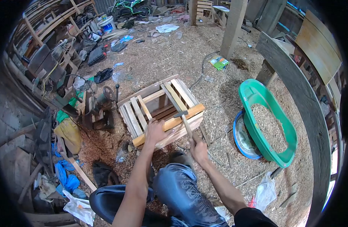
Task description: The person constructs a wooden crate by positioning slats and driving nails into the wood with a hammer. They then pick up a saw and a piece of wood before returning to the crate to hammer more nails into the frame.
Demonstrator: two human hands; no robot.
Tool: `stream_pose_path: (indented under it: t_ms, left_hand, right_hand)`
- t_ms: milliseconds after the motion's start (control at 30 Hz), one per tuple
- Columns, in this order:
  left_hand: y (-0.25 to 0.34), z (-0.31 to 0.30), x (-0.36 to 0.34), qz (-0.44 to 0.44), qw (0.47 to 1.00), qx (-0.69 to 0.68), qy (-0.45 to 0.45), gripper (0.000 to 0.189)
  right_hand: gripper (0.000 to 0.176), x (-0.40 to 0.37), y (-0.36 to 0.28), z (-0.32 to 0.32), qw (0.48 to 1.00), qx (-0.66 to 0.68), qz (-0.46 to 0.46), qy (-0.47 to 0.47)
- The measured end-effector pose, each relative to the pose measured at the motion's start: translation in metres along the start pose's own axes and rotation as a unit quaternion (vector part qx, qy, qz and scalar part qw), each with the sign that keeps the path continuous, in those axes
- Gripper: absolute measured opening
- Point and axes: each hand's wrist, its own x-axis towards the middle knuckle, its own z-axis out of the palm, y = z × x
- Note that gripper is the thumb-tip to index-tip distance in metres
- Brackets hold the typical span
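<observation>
A slatted wooden crate [137, 113] stands on the floor in front of my knees, its gaps showing darker boards inside. Along its near top edge lies a yellowish wooden slat [196, 109]. My left hand [156, 131] grips this slat left of its middle, fingers over the far side and thumb toward the right. In my right hand [199, 149] is a hammer [188, 128], held by its wooden handle. The hammer's metal head is right at the slat's top face, to the right of my left hand.
A green plastic baby bathtub [250, 130] filled with shavings rests over a blue-rimmed basin [240, 145] at right. A machine with a handwheel [108, 94] stands left. A wooden post [233, 30] rises behind. Wood shavings, bags and scraps cover the floor.
</observation>
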Motion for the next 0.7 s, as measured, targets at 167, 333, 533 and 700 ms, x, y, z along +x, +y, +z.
stream_pose_path:
  t_ms: [167, 333, 533, 700]
  left_hand:
    - [0.002, -0.004, -0.001, -0.015, 1.000, -0.008, -0.020, 0.068]
    - [0.003, -0.005, -0.001, -0.012, 1.000, -0.012, -0.022, 0.067]
    - [0.004, -0.009, 0.001, -0.022, 0.999, -0.014, -0.048, 0.067]
    - [0.002, -0.007, 0.003, -0.019, 0.999, -0.021, -0.031, 0.067]
  right_hand:
    - [0.025, 0.000, 0.008, -0.011, 0.998, 0.001, -0.021, -0.057]
    - [0.036, 0.020, 0.024, -0.037, 0.988, 0.098, 0.072, -0.097]
    - [0.030, 0.052, 0.020, -0.075, 0.900, 0.331, 0.249, -0.132]
    - [0.031, 0.062, 0.037, -0.073, 0.958, 0.159, 0.188, -0.147]
